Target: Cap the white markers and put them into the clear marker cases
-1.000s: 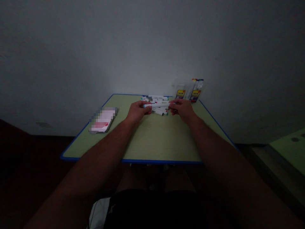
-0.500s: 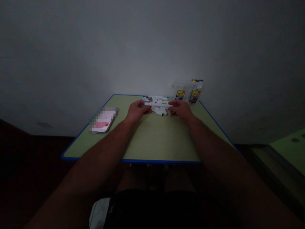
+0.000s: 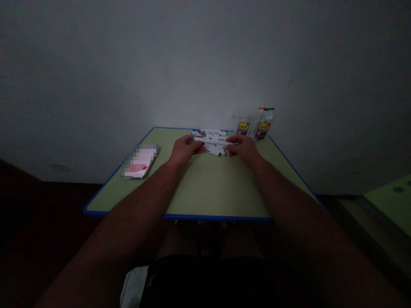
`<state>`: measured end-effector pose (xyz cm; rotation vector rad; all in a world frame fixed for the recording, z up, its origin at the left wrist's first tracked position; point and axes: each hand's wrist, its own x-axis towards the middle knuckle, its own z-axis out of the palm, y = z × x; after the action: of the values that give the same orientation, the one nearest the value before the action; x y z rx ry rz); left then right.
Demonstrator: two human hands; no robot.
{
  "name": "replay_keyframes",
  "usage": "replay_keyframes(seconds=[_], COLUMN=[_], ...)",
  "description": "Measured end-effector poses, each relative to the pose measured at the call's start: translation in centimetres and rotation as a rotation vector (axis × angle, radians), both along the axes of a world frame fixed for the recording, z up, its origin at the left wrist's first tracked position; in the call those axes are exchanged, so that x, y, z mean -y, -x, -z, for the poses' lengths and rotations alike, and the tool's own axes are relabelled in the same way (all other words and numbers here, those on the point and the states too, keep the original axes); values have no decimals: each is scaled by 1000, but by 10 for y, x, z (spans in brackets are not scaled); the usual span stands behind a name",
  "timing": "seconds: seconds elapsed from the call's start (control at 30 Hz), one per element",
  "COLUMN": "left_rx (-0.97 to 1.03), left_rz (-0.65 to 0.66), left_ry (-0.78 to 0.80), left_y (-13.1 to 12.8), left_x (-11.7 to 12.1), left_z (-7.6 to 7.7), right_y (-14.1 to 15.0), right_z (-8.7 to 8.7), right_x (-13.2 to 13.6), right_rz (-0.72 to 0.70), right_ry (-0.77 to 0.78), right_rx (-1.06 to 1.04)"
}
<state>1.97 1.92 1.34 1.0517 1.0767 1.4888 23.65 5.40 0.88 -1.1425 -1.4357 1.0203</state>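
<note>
A white marker [image 3: 214, 141] with a light-blue end lies nearly level between my two hands. My left hand [image 3: 186, 148] pinches it near the blue end. The other end sits in the closed fingers of my right hand [image 3: 242, 147], which partly cover it. Just behind and below the held marker is a loose pile of white markers [image 3: 213, 149] with variously coloured ends, some hidden by my hands and the held marker.
At the back right of the green, blue-edged table [image 3: 218, 188], clear plastic cases [image 3: 243, 126] with yellow labels stand upright; the rightmost holds colour-tipped markers [image 3: 266, 114]. A phone [image 3: 140, 161] with a blurred screen lies at the left. A pale wall rises behind the table.
The held marker stays between both hands and has tilted slightly, its right end now a little lower. My right fingers have shifted slightly on it. The pile and cases look unchanged.
</note>
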Motion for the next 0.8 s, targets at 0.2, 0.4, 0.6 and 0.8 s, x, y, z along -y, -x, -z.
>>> replay_keyframes(seconds=[0.2,0.4,0.6,0.8], left_rx=[5,19,12,-7], left_rz=[-5,-13,-17,-23], left_ry=[5,21,29,28], left_y=[0,-2,-2,-2], left_x=[1,2,2,3], left_z=[-1,-4,-4,-5], right_y=[-1,0,1,3], right_z=[2,-1,-2,-3], right_x=[-1,2,3,6], right_rz=[-26,-10,-6,-45], right_ry=[-52,-79,-71,-59], right_rx=[58,118,118,83])
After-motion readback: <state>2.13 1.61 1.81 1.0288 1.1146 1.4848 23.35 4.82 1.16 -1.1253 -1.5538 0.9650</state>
